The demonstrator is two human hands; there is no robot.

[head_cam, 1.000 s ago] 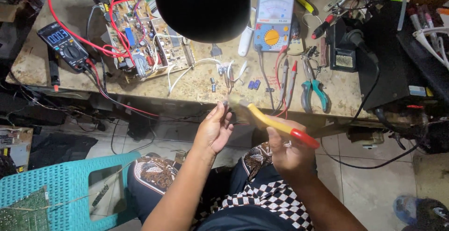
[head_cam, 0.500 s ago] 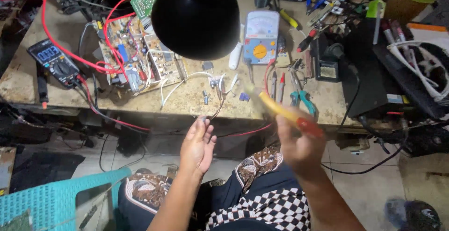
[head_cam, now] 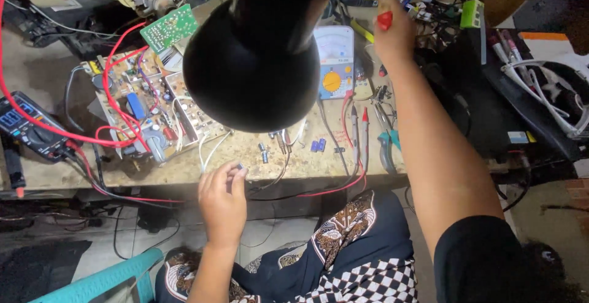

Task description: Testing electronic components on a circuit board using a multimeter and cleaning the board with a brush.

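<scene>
**Screens, dials and labels on the counter**

A digital multimeter [head_cam: 24, 126] lies at the counter's [head_cam: 37, 76] far left edge: a dark, tilted body with a small rectangular screen [head_cam: 10, 117] glowing blue at its upper end, and red leads crossing over it.

Near the middle, partly behind the black lamp shade, stands an analogue meter [head_cam: 335, 60]. Its body is light blue, with a pale, arched dial face [head_cam: 333, 44] on top and a round orange knob below.

At the right, a dark box carries a small rectangular label [head_cam: 517, 137], light with a blue patch, on its near edge. The markings on all three are too small to tell.
</scene>
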